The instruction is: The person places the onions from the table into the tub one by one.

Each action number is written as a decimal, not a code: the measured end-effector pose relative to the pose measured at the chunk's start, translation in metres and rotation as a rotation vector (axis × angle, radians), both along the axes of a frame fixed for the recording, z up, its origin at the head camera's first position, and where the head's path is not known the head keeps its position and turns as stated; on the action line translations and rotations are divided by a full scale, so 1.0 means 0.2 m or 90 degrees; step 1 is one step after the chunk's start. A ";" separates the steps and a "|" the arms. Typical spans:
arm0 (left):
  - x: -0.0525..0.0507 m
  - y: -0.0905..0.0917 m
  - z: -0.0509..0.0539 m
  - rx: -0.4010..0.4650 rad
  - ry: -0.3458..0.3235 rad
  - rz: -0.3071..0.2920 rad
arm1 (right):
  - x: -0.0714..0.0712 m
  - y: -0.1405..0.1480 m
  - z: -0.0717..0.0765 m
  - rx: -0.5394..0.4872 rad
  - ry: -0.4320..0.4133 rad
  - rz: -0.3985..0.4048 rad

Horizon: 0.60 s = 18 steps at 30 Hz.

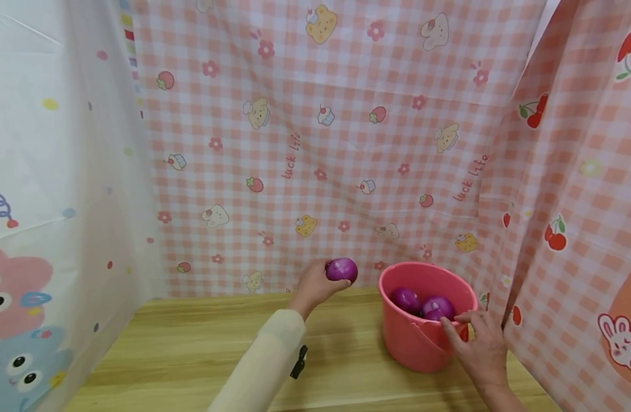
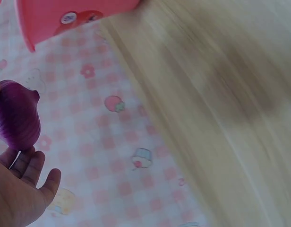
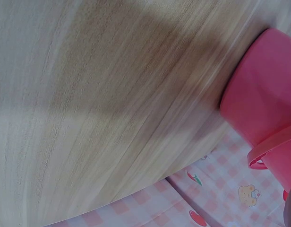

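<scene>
A purple onion (image 1: 342, 270) is held in the air by my left hand (image 1: 315, 285), left of the pink bucket (image 1: 418, 346). In the left wrist view the same onion (image 2: 17, 113) shows its pointed end, with the fingers of my left hand (image 2: 20, 194) under it. Two more purple onions, a left one (image 1: 406, 300) and a right one (image 1: 437, 308), lie inside the bucket. My right hand (image 1: 481, 346) grips the bucket's near right rim with thumb and fingers. In the right wrist view the bucket (image 3: 263, 90) stands on the wood, and only a sliver of that hand shows.
The wood-grain table (image 1: 192, 349) carries the bucket on its right side. A pink checked cloth (image 1: 320, 149) hangs behind it, with another checked cloth (image 1: 578, 229) at the right and a white printed sheet (image 1: 89, 171) at the left. A black strap-like piece (image 1: 298, 361) shows beside the left sleeve.
</scene>
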State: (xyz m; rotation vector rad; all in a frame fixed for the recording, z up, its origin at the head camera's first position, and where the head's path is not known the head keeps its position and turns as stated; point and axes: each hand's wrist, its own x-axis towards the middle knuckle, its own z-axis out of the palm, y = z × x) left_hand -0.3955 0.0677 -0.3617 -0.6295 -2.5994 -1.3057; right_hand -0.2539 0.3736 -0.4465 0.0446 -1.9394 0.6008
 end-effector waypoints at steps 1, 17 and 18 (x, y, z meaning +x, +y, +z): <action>0.00 0.01 0.01 -0.006 0.002 -0.002 | 0.00 0.00 0.00 0.001 0.001 0.001; 0.10 0.28 0.18 -0.010 0.011 -0.048 | -0.01 0.00 0.00 0.013 0.026 0.004; 0.11 0.30 0.19 -0.013 0.010 -0.048 | -0.01 0.00 0.00 0.014 0.029 0.004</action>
